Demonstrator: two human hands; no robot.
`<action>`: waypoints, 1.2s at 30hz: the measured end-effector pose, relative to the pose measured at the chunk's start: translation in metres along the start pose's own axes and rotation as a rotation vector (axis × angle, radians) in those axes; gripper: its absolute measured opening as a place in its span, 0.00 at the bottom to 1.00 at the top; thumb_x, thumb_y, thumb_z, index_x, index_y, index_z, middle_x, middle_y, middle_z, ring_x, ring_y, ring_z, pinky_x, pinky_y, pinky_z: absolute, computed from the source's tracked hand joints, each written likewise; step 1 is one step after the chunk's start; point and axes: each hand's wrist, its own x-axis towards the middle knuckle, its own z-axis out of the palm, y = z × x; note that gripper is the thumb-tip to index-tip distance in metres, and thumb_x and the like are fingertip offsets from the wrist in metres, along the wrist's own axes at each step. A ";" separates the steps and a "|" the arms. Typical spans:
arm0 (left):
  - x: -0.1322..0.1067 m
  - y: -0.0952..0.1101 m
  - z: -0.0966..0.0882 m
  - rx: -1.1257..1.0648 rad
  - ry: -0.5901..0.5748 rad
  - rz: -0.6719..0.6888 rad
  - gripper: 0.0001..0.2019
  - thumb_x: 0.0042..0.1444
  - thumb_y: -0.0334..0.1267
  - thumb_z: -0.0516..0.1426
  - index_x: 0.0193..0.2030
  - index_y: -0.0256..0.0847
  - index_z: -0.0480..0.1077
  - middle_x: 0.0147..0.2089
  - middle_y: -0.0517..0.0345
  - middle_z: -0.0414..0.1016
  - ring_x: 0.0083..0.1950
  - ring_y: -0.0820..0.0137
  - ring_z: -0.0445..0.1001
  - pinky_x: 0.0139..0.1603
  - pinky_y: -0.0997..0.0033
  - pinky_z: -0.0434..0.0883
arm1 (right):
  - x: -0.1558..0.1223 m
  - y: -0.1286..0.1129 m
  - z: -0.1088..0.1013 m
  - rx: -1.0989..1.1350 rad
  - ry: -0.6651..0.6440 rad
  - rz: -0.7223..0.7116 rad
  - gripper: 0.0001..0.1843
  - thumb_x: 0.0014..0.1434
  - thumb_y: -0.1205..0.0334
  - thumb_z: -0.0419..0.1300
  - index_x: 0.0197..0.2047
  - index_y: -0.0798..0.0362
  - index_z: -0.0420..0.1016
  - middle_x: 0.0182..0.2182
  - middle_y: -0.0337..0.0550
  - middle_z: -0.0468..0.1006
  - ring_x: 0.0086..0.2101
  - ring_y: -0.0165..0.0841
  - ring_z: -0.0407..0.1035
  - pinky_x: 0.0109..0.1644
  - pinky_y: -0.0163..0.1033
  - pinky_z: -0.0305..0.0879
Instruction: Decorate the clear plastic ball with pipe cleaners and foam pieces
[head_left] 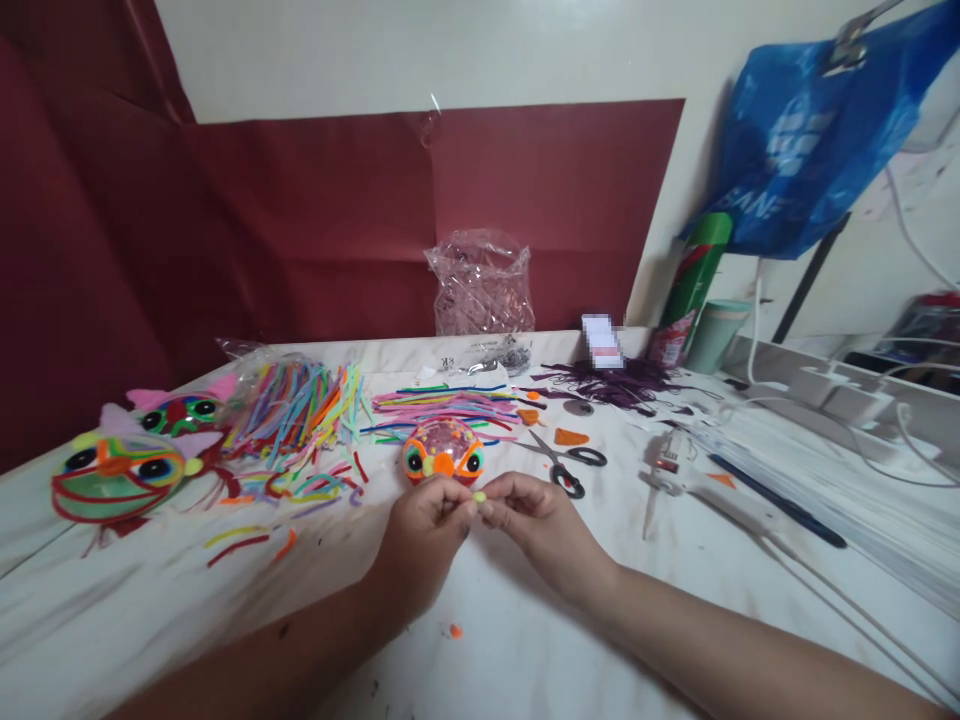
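My left hand (429,530) and my right hand (546,525) meet over the middle of the table, both pinching one small pale-yellow piece (479,497) between their fingertips. It is too small to tell whether it is a pompom or a coiled pipe cleaner. Just behind the hands sits a round craft face (444,440) with green-ringed eyes, orange trim and an orange nose; the fingers hide its lower edge. Black-handled scissors (568,465) lie spread to the right of it. Orange felt-like scraps (571,437) rest beyond the scissors. Colourful pipe cleaners (442,402) lie in a row behind the face.
Finished-looking craft faces (112,485) stand at the left, near a bag of pipe cleaners (281,405). A glue gun (712,500), a dark stick (776,500) and white strands (847,510) lie right. Purple strips (615,383), a phone (602,340) and a cup (716,335) are behind.
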 end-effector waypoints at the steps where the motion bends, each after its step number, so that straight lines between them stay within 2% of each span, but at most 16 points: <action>1: 0.000 0.000 0.000 -0.005 -0.004 -0.024 0.07 0.48 0.37 0.54 0.23 0.39 0.66 0.20 0.64 0.63 0.23 0.75 0.61 0.25 0.76 0.60 | -0.001 0.001 0.001 -0.011 0.010 -0.024 0.16 0.47 0.49 0.65 0.28 0.54 0.72 0.24 0.37 0.74 0.28 0.30 0.67 0.34 0.35 0.63; 6: 0.003 -0.002 -0.004 0.022 -0.136 -0.189 0.09 0.47 0.42 0.54 0.22 0.39 0.64 0.16 0.68 0.57 0.20 0.76 0.56 0.23 0.76 0.55 | -0.002 0.000 -0.002 -0.317 -0.013 -0.140 0.09 0.56 0.58 0.56 0.29 0.54 0.70 0.25 0.39 0.72 0.28 0.30 0.65 0.33 0.34 0.61; 8: 0.005 -0.005 -0.006 0.054 -0.187 -0.190 0.08 0.47 0.41 0.54 0.22 0.39 0.64 0.17 0.67 0.58 0.20 0.76 0.56 0.23 0.76 0.55 | -0.002 -0.002 -0.004 -0.483 -0.058 -0.192 0.07 0.57 0.64 0.54 0.29 0.54 0.69 0.26 0.40 0.72 0.27 0.30 0.65 0.32 0.34 0.61; 10: 0.005 -0.008 -0.007 0.126 -0.213 -0.114 0.07 0.48 0.38 0.53 0.23 0.39 0.64 0.20 0.65 0.60 0.23 0.75 0.59 0.25 0.76 0.57 | -0.002 -0.003 -0.007 -0.630 -0.117 -0.276 0.06 0.55 0.70 0.52 0.29 0.54 0.69 0.26 0.41 0.72 0.27 0.30 0.65 0.31 0.34 0.60; 14: 0.001 -0.012 -0.007 0.353 -0.235 0.131 0.07 0.48 0.31 0.51 0.21 0.39 0.62 0.24 0.61 0.64 0.28 0.72 0.64 0.30 0.74 0.59 | -0.003 -0.005 -0.011 -0.838 -0.272 -0.441 0.09 0.53 0.75 0.50 0.29 0.55 0.68 0.27 0.45 0.72 0.29 0.32 0.66 0.33 0.35 0.62; 17: -0.001 -0.011 -0.005 0.354 -0.208 0.157 0.07 0.46 0.29 0.50 0.19 0.39 0.61 0.23 0.61 0.63 0.27 0.73 0.63 0.30 0.74 0.58 | -0.002 -0.005 -0.011 -0.822 -0.261 -0.408 0.09 0.54 0.73 0.50 0.28 0.55 0.70 0.27 0.45 0.73 0.29 0.33 0.67 0.34 0.36 0.62; 22: -0.002 -0.004 0.001 0.044 -0.037 -0.035 0.07 0.47 0.36 0.52 0.21 0.39 0.63 0.21 0.64 0.60 0.24 0.75 0.60 0.26 0.76 0.59 | -0.003 0.000 -0.003 -0.315 -0.044 -0.098 0.07 0.55 0.59 0.58 0.31 0.54 0.73 0.28 0.41 0.76 0.30 0.32 0.69 0.36 0.36 0.65; 25: -0.003 -0.003 0.003 -0.042 -0.033 -0.116 0.07 0.47 0.37 0.52 0.22 0.39 0.63 0.18 0.66 0.59 0.22 0.76 0.58 0.23 0.76 0.57 | -0.005 0.003 0.001 -0.174 -0.016 -0.105 0.11 0.55 0.54 0.59 0.30 0.53 0.72 0.28 0.40 0.75 0.32 0.32 0.70 0.37 0.36 0.65; 27: -0.003 -0.004 0.003 -0.055 -0.075 -0.160 0.08 0.47 0.38 0.53 0.22 0.39 0.62 0.17 0.67 0.58 0.21 0.76 0.57 0.22 0.76 0.56 | -0.006 0.003 0.001 -0.230 -0.017 -0.131 0.11 0.57 0.55 0.57 0.30 0.53 0.70 0.27 0.40 0.74 0.31 0.32 0.69 0.36 0.35 0.64; 32: 0.000 -0.007 -0.004 0.050 -0.193 -0.177 0.07 0.47 0.36 0.53 0.21 0.38 0.62 0.18 0.67 0.58 0.22 0.76 0.57 0.23 0.76 0.55 | -0.003 0.000 -0.005 -0.603 -0.121 -0.280 0.08 0.60 0.65 0.50 0.30 0.53 0.66 0.27 0.41 0.70 0.29 0.31 0.65 0.33 0.35 0.62; 34: 0.001 -0.009 -0.007 0.153 -0.230 -0.141 0.07 0.47 0.33 0.52 0.20 0.38 0.61 0.18 0.66 0.59 0.23 0.76 0.58 0.24 0.76 0.55 | -0.002 -0.001 -0.009 -0.741 -0.198 -0.374 0.08 0.59 0.69 0.49 0.30 0.53 0.65 0.27 0.43 0.70 0.29 0.32 0.64 0.32 0.36 0.62; 36: 0.000 -0.011 -0.007 0.275 -0.255 -0.045 0.07 0.46 0.30 0.52 0.19 0.38 0.62 0.20 0.65 0.61 0.24 0.75 0.60 0.26 0.76 0.56 | -0.002 -0.001 -0.011 -0.851 -0.276 -0.444 0.09 0.57 0.71 0.48 0.28 0.53 0.65 0.27 0.45 0.70 0.28 0.33 0.64 0.31 0.36 0.62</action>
